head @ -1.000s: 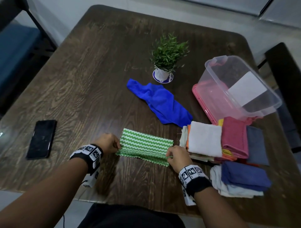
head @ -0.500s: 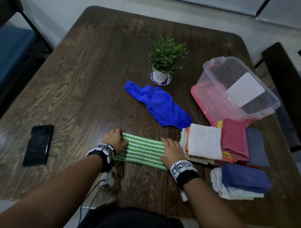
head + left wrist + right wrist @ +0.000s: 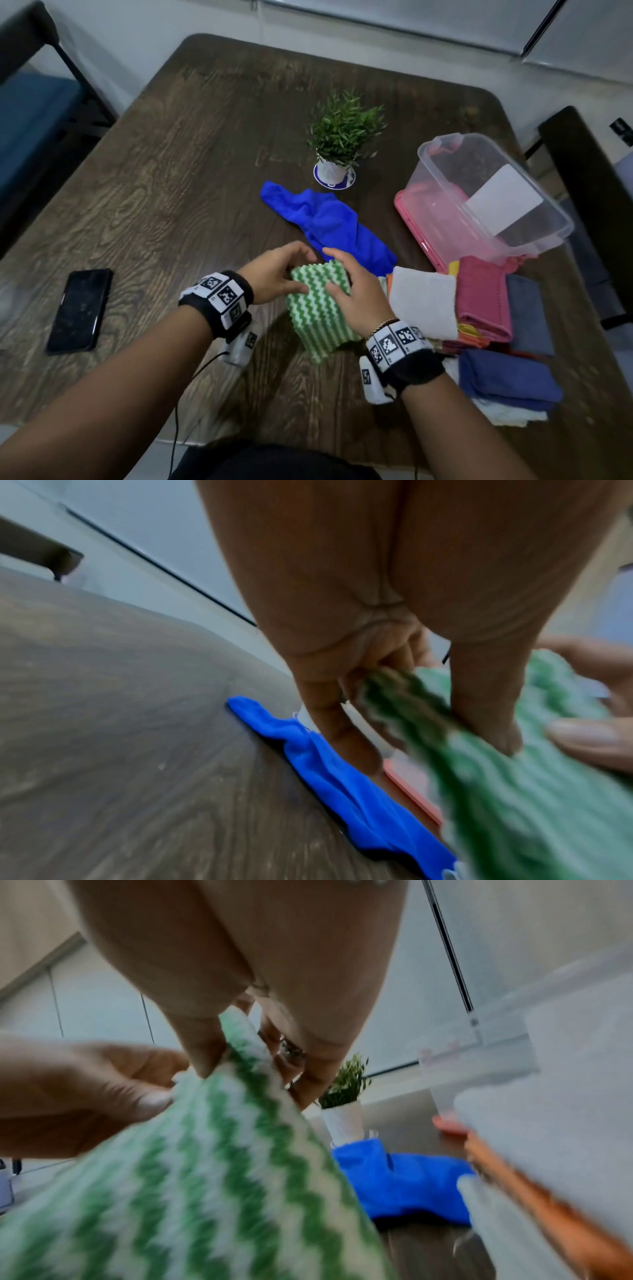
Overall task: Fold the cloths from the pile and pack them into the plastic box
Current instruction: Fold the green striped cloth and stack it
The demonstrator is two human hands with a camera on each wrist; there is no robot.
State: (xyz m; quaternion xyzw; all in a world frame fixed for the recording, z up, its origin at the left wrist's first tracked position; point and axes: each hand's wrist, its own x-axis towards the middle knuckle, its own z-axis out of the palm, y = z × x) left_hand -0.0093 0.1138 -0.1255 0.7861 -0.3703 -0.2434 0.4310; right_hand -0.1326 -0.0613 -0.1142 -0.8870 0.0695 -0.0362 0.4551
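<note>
A green-and-white zigzag cloth (image 3: pixel 318 311) hangs doubled over above the table's near edge. My left hand (image 3: pixel 304 272) pinches its top left corner between thumb and fingers, and the left wrist view shows the same grip on the cloth (image 3: pixel 514 791). My right hand (image 3: pixel 334 270) pinches the top right corner, thumb in front of the cloth (image 3: pixel 205 1177). The two hands almost touch. A crumpled blue cloth (image 3: pixel 329 222) lies just beyond them. The clear plastic box (image 3: pixel 442 178) sits tilted at the right on a pink lid (image 3: pixel 411 219).
Stacks of folded cloths (image 3: pixel 479 301) in white, red, grey and navy lie right of my right hand. A small potted plant (image 3: pixel 342 137) stands behind the blue cloth. A black phone (image 3: pixel 80 310) lies at the left. Dark chairs flank the wooden table (image 3: pixel 171 171).
The green cloth lay flat as a long strip with a hand pressing each end. Both hands have since come together and lifted it, so it hangs folded in half.
</note>
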